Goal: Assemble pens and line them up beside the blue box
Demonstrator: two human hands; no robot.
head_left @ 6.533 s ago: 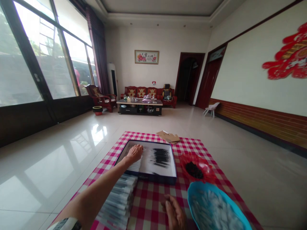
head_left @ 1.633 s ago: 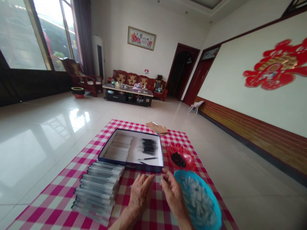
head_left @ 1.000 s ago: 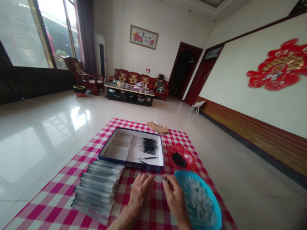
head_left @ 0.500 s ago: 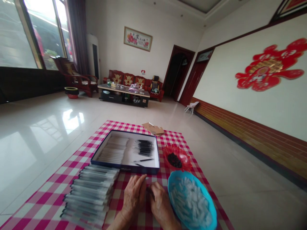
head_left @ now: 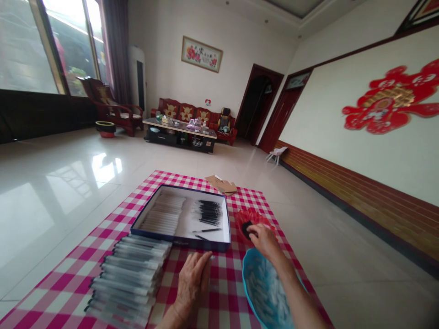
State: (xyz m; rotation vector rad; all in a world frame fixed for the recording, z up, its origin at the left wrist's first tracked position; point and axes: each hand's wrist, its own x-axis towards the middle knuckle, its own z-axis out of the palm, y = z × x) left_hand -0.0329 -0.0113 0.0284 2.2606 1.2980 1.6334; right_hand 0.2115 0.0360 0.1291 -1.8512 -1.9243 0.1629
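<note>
My left hand [head_left: 192, 278] rests low in the middle of the checked cloth, its fingers pressed together. A small pale translucent piece [head_left: 212, 257] pokes out at the fingertips; the hand hides the rest. Over the red petal-edged bowl [head_left: 252, 214], my right hand [head_left: 263, 238] pinches down at the small black pieces [head_left: 246, 228]; what is between its fingertips is hidden. Under my right forearm stands a blue bowl [head_left: 247, 283] full of short whitish translucent tubes [head_left: 265, 278]. Left of my left hand lies a stack of translucent pens [head_left: 128, 278] with dark ends.
A shallow dark-blue box [head_left: 202, 245] with a white inside holds clear tubes [head_left: 164, 212] and thin black refills [head_left: 208, 212]. Flattened brown cardboard [head_left: 222, 184] lies at the cloth's [head_left: 137, 201] far edge. A coffee table [head_left: 178, 132] and sofa stand far off.
My right hand has left my left hand's side and moved right and forward, across the blue bowl to the red bowl. My left hand stays nearly in place.
</note>
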